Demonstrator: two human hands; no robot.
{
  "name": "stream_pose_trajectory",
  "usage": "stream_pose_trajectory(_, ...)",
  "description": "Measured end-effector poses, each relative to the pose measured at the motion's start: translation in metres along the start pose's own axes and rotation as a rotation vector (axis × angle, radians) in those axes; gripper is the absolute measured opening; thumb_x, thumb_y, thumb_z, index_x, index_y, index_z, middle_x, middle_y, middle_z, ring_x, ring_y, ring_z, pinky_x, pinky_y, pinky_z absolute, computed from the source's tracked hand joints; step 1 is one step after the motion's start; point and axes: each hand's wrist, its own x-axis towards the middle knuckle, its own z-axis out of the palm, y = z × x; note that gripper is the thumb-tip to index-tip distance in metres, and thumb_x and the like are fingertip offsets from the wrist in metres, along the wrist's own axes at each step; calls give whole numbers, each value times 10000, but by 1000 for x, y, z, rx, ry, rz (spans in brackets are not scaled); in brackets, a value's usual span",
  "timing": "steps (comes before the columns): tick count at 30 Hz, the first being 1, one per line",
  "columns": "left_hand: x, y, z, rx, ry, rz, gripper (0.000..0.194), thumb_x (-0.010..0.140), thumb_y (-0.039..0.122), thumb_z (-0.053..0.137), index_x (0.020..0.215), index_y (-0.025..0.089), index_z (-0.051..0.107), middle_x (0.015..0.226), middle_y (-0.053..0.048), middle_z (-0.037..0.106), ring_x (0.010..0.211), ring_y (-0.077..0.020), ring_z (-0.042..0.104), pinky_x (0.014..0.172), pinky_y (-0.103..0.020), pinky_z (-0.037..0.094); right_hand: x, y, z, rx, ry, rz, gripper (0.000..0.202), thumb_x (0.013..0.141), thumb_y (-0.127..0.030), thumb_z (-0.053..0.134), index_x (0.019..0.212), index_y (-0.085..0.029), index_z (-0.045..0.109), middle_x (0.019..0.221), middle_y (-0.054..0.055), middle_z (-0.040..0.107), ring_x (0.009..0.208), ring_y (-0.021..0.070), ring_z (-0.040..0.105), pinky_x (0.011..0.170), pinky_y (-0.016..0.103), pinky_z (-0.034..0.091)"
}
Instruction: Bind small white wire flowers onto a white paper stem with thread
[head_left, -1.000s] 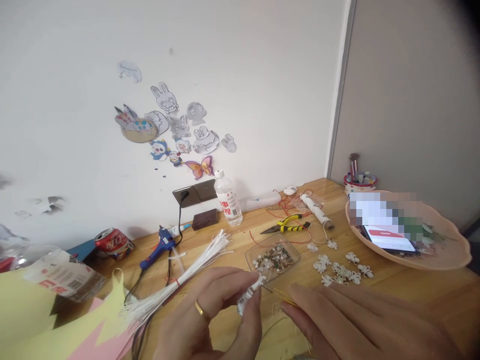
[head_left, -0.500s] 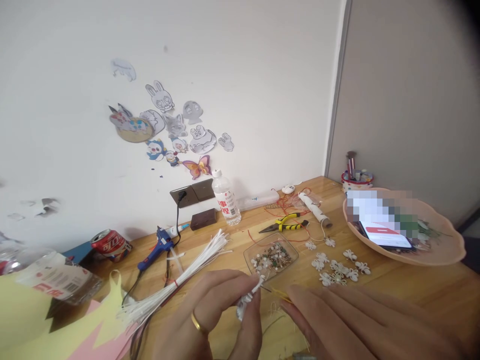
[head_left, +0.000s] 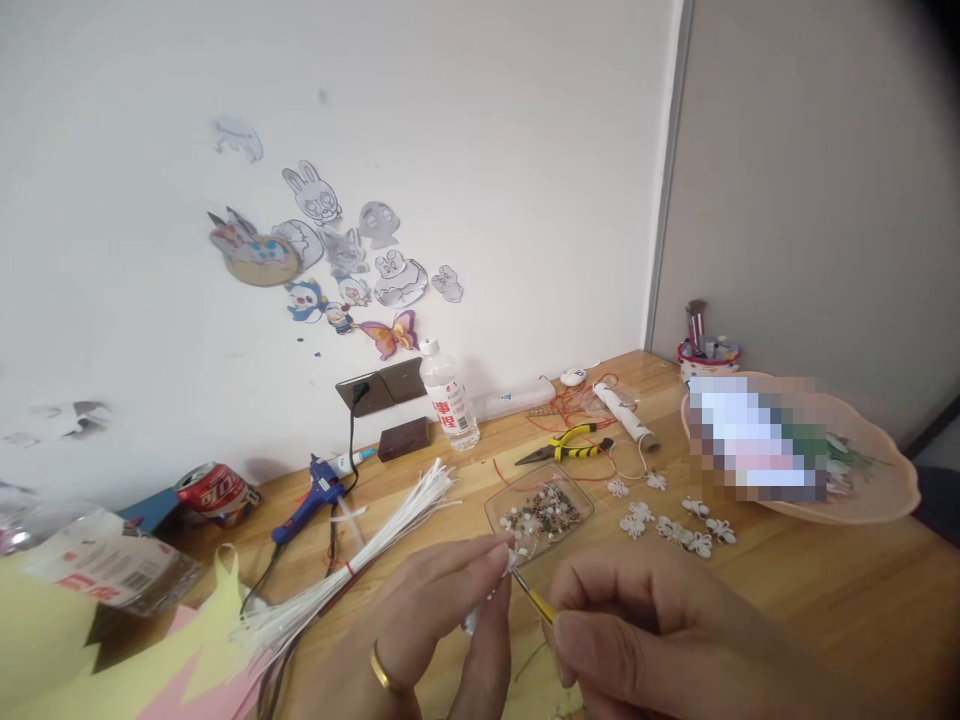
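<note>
While 2 hands (head_left: pixel 431 620) (head_left: pixel 660 620) work over a wooden table (head_left: pixel 847 575), cutouts (head_left: pixel 343 250) dot the wall (head_left: pixel 487 150).

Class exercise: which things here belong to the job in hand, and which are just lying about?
Job in hand: white piece in left hand, yellow tool in right hand; probably looped white ornaments, tray of small parts.

Just lying about, seemingly: red can, standing bottle.

Over a wooden table (head_left: pixel 757 590), a left hand (head_left: pixel 424 610) wearing a gold ring (head_left: pixel 381 668) pinches a small white piece (head_left: pixel 471 621). The right hand (head_left: pixel 652 620) holds a thin yellow-handled tool (head_left: pixel 541 605), its metal tip at the piece. Beyond lie a clear tray (head_left: pixel 523 485) of beads (head_left: pixel 553 510), pliers (head_left: pixel 556 450) and white looped ornaments (head_left: pixel 699 545); leftward, a bundle of white strands (head_left: pixel 382 535) and a blue glue gun (head_left: pixel 304 505).
</note>
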Motion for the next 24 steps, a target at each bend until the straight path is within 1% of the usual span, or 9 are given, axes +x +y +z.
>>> stream_pose_trajectory(3, 0, -2, 0, -29, -21, 13, 359, 638, -59, 568, 888, 190, 631, 825, 5, 678, 740, -134, 639, 661, -211, 525, 4, 1, -3, 297, -128, 96, 280, 797, -351, 509, 609, -148, 464, 426, -75, 427, 342, 12, 324, 347, 115, 241)
stream_pose_trajectory(5, 0, -2, 1, -40, -35, 14, 338, 641, -47, 566, 888, 175, 628, 840, -9, 676, 762, -144, 636, 663, -215, 524, 6, 2, -5, 454, -219, 143, 278, 799, -344, 518, 618, -135, 484, 435, -68, 447, 350, 4, 341, 384, 101, 273)
stream_pose_trajectory(6, 1, -2, 1, -40, -34, 20, 331, 646, -40, 562, 894, 170, 626, 844, -12, 675, 766, -146, 635, 664, -219, 525, 7, 3, -5, 519, -238, 159, 276, 802, -347, 515, 631, -131, 496, 440, -65, 458, 354, 2, 347, 397, 95, 280)
stream_pose_trajectory(9, 1, -2, 2, -2, -12, 62, 297, 664, -29, 553, 887, 151, 632, 839, -20, 673, 763, -154, 634, 653, -232, 526, 7, 9, -1, 625, -240, 160, 268, 824, -352, 475, 662, -142, 514, 411, -72, 445, 347, 15, 328, 386, 102, 269)
stream_pose_trajectory(12, 1, -4, 3, 40, 5, 86, 244, 672, -15, 556, 838, 139, 648, 815, -30, 678, 740, -160, 635, 639, -244, 522, 7, 16, 6, 614, -155, 96, 253, 809, -348, 489, 658, -146, 519, 423, -70, 439, 360, 21, 326, 397, 112, 268)
stream_pose_trajectory(15, 2, -7, 2, 51, 11, 74, 233, 671, 7, 563, 822, 159, 653, 787, -12, 679, 715, -141, 633, 622, -221, 516, 7, 16, 10, 448, -30, 31, 297, 800, -397, 479, 654, -141, 518, 464, -56, 462, 388, 16, 352, 418, 113, 269)
stream_pose_trajectory(19, 4, -7, 1, 68, 31, 57, 237, 655, 14, 584, 813, 174, 658, 767, 7, 683, 703, -124, 627, 630, -196, 507, 4, 6, 4, 8, 30, -33, 237, 828, -361, 428, 698, -176, 499, 460, -68, 443, 353, 36, 312, 363, 147, 224)
stream_pose_trajectory(22, 6, -2, 0, 70, 32, 14, 269, 632, -2, 594, 812, 187, 660, 762, 25, 681, 680, -114, 622, 641, -193, 508, 0, 2, -1, -457, 174, -244, 190, 823, -283, 435, 668, -194, 502, 519, -51, 488, 441, 68, 418, 415, 174, 295)
stream_pose_trajectory(24, 6, 2, 0, 75, 37, -24, 292, 612, -5, 610, 816, 197, 661, 759, 42, 677, 646, -95, 614, 654, -176, 507, -2, 5, -2, -729, 298, -407, 132, 815, -230, 445, 715, -214, 530, 582, -47, 538, 533, 89, 494, 490, 192, 350)
